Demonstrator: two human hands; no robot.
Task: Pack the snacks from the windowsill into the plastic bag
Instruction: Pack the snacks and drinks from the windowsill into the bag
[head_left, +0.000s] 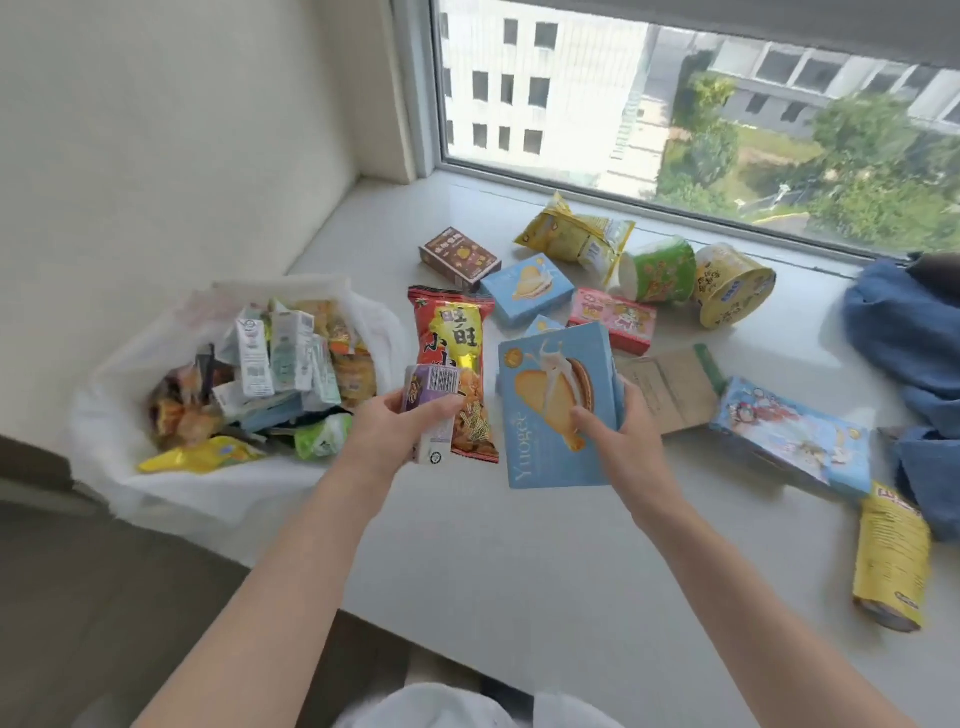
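Here the word "Yuogee" can be read down the front of the large blue box (558, 410), which is gripped upright by the right hand (626, 434), thumb curled on its face and fingers behind it. A small purple carton (431, 410) with a barcode is pinched in the left hand (395, 428) above the red packet (454, 364) printed with large Chinese characters. The plastic bag (171, 483) — white, open and already heaped with cartons and packets — sits at the windowsill's (467, 545) left end against the wall. Bare sill is left along the near edge below the hands. Toward the window edge a brown box (460, 257), a smaller blue box (527, 288), a yellow bag (576, 239), a pink box (615, 317) and two tipped cups, green (660, 273) and yellow (732, 286), are crowded together. Blue cloth (904, 332) is piled at the right end.
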